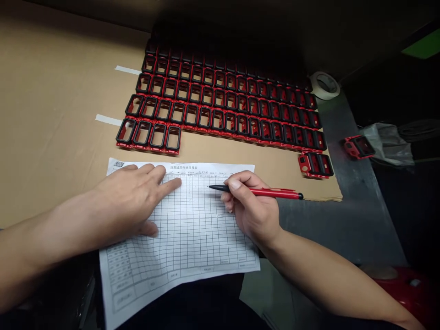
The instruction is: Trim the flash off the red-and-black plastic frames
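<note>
One pen (pixel 271 192) pinched in fingers of right hand (pixel 257 211), tip over upper middle of gridded sheet (pixel 192 233); fingers of left hand (pixel 135 195) partly spread on it. Sheet overhangs near edge of surface (pixel 319 224): could sag or skew if left hand lifts. Room leftward along cardboard (pixel 55 119); frame rows (pixel 224 97) bound far side.

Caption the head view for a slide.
Left hand over a gridded form, right hand holding a red pen, rows of red-and-black frames beyond.

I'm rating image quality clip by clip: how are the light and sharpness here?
Head view: sheet brightest mid-page, its handwriting too small to read; head view: back frames sink into dark shadow; head view: left hand looks slightly soft.
</note>
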Tool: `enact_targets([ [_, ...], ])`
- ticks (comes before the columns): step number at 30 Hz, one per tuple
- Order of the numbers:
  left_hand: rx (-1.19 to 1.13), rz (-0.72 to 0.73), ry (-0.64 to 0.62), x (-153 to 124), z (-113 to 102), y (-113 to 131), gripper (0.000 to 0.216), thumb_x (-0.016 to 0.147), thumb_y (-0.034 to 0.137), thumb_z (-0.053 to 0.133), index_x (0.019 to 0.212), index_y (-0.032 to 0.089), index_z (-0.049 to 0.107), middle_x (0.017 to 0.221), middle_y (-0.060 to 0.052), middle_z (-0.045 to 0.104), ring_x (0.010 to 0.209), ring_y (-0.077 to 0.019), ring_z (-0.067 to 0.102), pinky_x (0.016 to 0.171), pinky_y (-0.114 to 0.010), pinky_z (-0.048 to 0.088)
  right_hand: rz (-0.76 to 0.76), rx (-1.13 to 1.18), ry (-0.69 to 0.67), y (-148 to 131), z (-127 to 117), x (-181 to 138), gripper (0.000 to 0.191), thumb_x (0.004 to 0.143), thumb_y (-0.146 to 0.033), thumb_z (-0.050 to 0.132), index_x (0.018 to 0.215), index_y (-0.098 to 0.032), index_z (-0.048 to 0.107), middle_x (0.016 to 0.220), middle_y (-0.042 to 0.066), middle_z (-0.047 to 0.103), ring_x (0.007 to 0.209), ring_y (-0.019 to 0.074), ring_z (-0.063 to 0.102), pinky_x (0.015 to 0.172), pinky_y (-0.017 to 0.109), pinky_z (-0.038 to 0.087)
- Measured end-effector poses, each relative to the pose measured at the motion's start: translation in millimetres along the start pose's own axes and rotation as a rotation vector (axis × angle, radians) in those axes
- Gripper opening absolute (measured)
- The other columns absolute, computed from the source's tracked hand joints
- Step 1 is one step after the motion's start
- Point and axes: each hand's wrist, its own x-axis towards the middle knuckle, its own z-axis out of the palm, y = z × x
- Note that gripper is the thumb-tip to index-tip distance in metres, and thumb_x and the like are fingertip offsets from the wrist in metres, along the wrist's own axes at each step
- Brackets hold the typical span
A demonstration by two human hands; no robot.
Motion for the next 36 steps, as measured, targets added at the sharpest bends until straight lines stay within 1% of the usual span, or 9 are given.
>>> enact_targets([
  [5,-0.057,-0.048,-0.069,11,-4,1,0.072,0.079,0.057,0.073,0.140,0.026,0.049,0.108,-0.012,0.073,0.089,-0.0332,0.071,0.073,-0.041,0.051,0.053,0.107,0.064,-5,0,8,0.027,0.085,-0.047,0.073,0.082,-0.021,0.069,0.059,-0.003,0.066,0.042,0.0066,0.053,0.039,0.016,0.040],
  [9,-0.056,-0.082,-0.079,22,-5,5,0.067,0.082,0.062,0.067,0.135,0.026,0.051,0.105,-0.011,0.075,0.088,-0.0343,0.071,0.067,-0.040,0.049,0.037,0.115,0.087,-6,1,10,0.027,0.085,-0.047,0.073,0.082,-0.021,0.070,0.059,-0.003,0.066,0.043,0.0070,0.054,0.039,0.017,0.040],
  [15,-0.065,-0.086,-0.053,21,0,5,0.072,0.079,0.061,0.070,0.140,0.029,0.048,0.119,-0.011,0.071,0.096,-0.0353,0.071,0.070,-0.042,0.050,-0.089,0.056,0.097,-5,-3,8,0.024,0.088,-0.045,0.071,0.085,-0.022,0.072,0.062,-0.003,0.066,0.049,0.0086,0.057,0.046,0.020,0.045],
  [23,-0.111,-0.079,-0.060,21,-3,5,0.070,0.081,0.055,0.070,0.141,0.027,0.048,0.123,-0.013,0.070,0.102,-0.0369,0.070,0.077,-0.046,0.052,-0.231,0.067,0.085,-9,-3,6,0.019,0.091,-0.043,0.068,0.095,-0.025,0.072,0.074,-0.002,0.071,0.056,0.0113,0.061,0.050,0.025,0.049],
  [28,-0.113,-0.078,-0.061,19,-3,4,0.069,0.081,0.056,0.070,0.140,0.027,0.049,0.122,-0.014,0.070,0.101,-0.0377,0.070,0.077,-0.046,0.052,-0.278,-0.100,0.161,-11,-2,6,0.027,0.096,-0.050,0.060,0.101,-0.026,0.071,0.071,0.000,0.071,0.051,0.0132,0.060,0.049,0.029,0.052],
  [30,-0.113,-0.078,-0.061,19,-3,4,0.069,0.080,0.056,0.070,0.140,0.026,0.049,0.121,-0.014,0.070,0.101,-0.0374,0.070,0.076,-0.046,0.052,-0.367,-0.173,0.200,-11,-2,6,0.024,0.097,-0.048,0.059,0.103,-0.028,0.070,0.071,0.000,0.070,0.054,0.0149,0.062,0.049,0.030,0.053],
  [32,-0.112,-0.079,-0.056,19,-4,4,0.071,0.080,0.056,0.070,0.141,0.027,0.048,0.120,-0.013,0.071,0.100,-0.0369,0.070,0.076,-0.045,0.051,-0.508,-0.254,0.239,-12,-2,6,0.023,0.097,-0.041,0.060,0.117,-0.032,0.068,0.089,0.003,0.074,0.070,0.0186,0.069,0.056,0.032,0.057],
  [33,-0.111,-0.079,-0.052,20,-4,4,0.072,0.080,0.056,0.070,0.142,0.028,0.047,0.120,-0.013,0.071,0.099,-0.0366,0.070,0.076,-0.045,0.051,-0.574,-0.300,0.246,-12,-2,7,0.031,0.097,-0.036,0.060,0.128,-0.035,0.063,0.104,0.004,0.073,0.082,0.0206,0.070,0.061,0.033,0.059],
  [36,-0.107,-0.074,-0.042,21,-3,4,0.072,0.081,0.058,0.068,0.143,0.028,0.046,0.120,-0.013,0.071,0.099,-0.0358,0.070,0.074,-0.043,0.050,-0.689,-0.451,0.213,-12,-6,9,0.059,0.098,-0.027,0.055,0.152,-0.043,0.038,0.145,0.004,0.056,0.112,0.0256,0.066,0.074,0.037,0.061],
])
